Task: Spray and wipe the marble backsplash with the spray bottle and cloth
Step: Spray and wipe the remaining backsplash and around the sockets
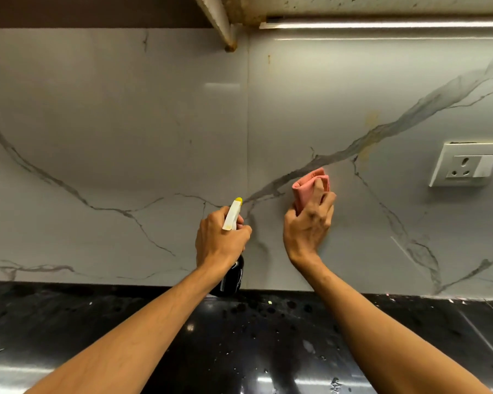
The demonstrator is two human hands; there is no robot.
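The grey marble backsplash (125, 123) with dark veins fills the wall ahead. My left hand (219, 240) grips a spray bottle (232, 216) with a white head, a yellow nozzle tip and a dark body, its nozzle pointing at the wall. My right hand (308, 226) holds a bunched pink cloth (308, 187) against the marble, just right of the bottle and below a long dark vein. A yellowish stain (370, 129) marks the marble above and to the right of the cloth.
A black glossy countertop (254, 336) with water drops runs along the wall's base. A white socket plate (464, 164) sits on the wall at the right. A worn cabinet underside (353, 7) and a light strip (382, 24) hang above.
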